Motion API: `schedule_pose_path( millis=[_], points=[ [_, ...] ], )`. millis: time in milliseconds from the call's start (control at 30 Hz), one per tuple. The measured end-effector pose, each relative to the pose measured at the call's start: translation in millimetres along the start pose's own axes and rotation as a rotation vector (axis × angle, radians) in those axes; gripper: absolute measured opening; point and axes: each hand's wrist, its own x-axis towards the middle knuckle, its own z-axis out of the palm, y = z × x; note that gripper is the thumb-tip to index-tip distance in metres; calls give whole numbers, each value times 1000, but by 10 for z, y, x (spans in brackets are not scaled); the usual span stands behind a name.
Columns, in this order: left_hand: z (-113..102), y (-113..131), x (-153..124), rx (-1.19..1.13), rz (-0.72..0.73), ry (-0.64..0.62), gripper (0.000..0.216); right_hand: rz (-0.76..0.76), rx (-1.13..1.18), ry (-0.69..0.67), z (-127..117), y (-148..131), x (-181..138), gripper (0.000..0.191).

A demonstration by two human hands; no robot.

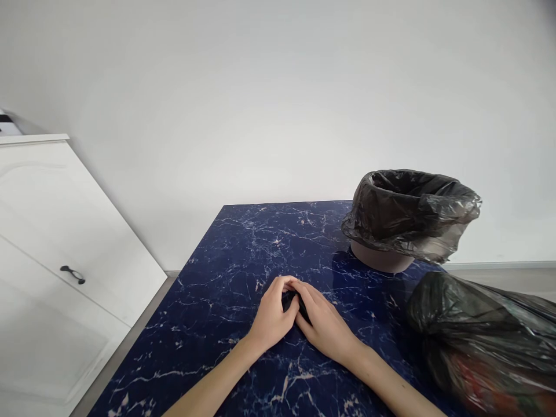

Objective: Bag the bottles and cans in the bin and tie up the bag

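My left hand (273, 315) and my right hand (324, 324) meet near the middle of the blue marble-patterned table (243, 255). Their fingertips touch, and the fingers of both hands curl around a small dark area. Something black (303, 310) shows in the gap between the thumbs and fingers. Most of it is covered, so I cannot make out its kind. Both wrists rest low over the tabletop.
A light bin (382, 259) lined with a black plastic bag (391, 214) stands at the table's back right corner. A filled, knotted dark plastic bag (486, 336) lies at the right edge. A white cabinet (65, 231) with a black handle (72, 274) is at the left.
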Motion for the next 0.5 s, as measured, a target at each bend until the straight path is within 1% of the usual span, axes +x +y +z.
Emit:
schedule_pose_path(
  millis=[500],
  points=[
    [1,-11,3,7,4,2,29,-4,-10,10,2,-4,3,59]
  ],
)
